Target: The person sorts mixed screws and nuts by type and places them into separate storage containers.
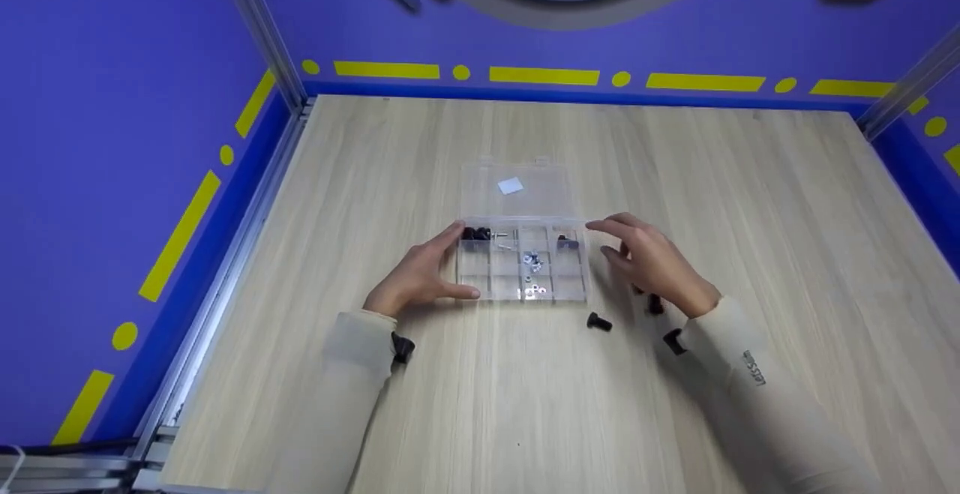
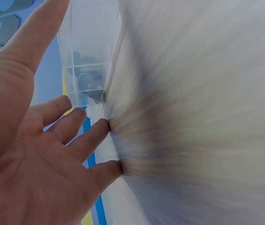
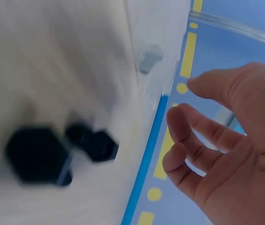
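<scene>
A clear plastic compartment box [image 1: 568,288] lies with its lid [image 1: 480,196] folded back. My left hand [image 1: 422,273] is along its left side, thumb by the front left corner and fingers extended; the left wrist view shows the palm bare. Beside the right wall, my right hand [image 1: 651,258] hovers with loosely bent fingers and nothing between them. Black bolts [image 1: 477,234] fill the back left compartment, and another black bolt [image 1: 568,242] lies at the back right. Silver nuts [image 1: 532,260] and small silver screws [image 1: 502,236] occupy middle compartments.
One loose black bolt [image 1: 599,321] lies on the wooden table [image 1: 480,404] at the box's front right. Another black bolt [image 1: 655,304] is partly under my right hand. A white paper square [image 1: 510,186] is on the lid. Blue panels [image 1: 555,52] stand behind the table.
</scene>
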The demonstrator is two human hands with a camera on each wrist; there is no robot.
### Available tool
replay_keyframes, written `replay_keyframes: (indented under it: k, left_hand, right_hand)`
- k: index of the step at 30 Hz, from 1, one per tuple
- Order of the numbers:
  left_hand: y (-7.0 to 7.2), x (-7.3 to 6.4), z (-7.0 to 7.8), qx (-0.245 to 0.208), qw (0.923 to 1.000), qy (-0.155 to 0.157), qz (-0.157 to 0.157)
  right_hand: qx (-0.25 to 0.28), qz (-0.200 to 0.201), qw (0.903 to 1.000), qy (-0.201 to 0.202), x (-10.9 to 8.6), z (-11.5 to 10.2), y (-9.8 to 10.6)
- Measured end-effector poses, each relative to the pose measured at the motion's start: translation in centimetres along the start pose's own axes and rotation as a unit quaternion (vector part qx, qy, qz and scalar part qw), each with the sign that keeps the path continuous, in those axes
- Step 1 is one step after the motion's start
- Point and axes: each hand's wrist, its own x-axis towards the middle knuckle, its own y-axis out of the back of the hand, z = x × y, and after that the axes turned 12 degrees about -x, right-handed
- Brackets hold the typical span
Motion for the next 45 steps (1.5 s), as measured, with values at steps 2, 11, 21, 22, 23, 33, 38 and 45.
replay_keyframes:
  k: [2,11,21,22,23,33,38,45]
  left_hand:
    - [0.0,0.0,-0.1,0.001,1.0000,0.002,0.001]
    - [-0.1,0.0,-0.1,0.003,1.0000,0.001,-0.001]
    - [0.0,-0.1,-0.1,0.000,1.0000,-0.004,-0.003]
    - [0.0,-0.1,-0.2,0.000,1.0000,-0.004,-0.003]
    - [0.0,-0.1,-0.1,-0.001,1.0000,-0.006,-0.002]
    - [0.0,0.0,0.0,-0.003,1.0000,-0.007,0.002]
    - [0.0,0.1,0.0,0.002,1.0000,-0.008,0.000]
    - [-0.1,0.1,0.0,0.003,1.0000,-0.008,-0.001]
  right_hand:
    - [-0.005,-0.002,1.0000,-0.006,-0.6,0.5,0.1]
    - [0.009,-0.039,0.9982,-0.044,-3.0,2.6,-0.3]
    - [-0.003,-0.058,0.9940,-0.092,-4.6,3.7,-0.1]
    - [-0.003,-0.061,0.9930,-0.101,-4.7,3.8,-0.1]
    - [-0.003,-0.063,0.9922,-0.108,-4.7,3.9,-0.1]
    - [0.011,-0.072,0.9888,-0.130,-4.6,4.2,0.0]
    - [0.018,-0.073,0.9878,-0.136,-4.7,4.3,-0.1]
    - [-0.001,-0.082,0.9889,-0.124,-4.6,4.0,0.1]
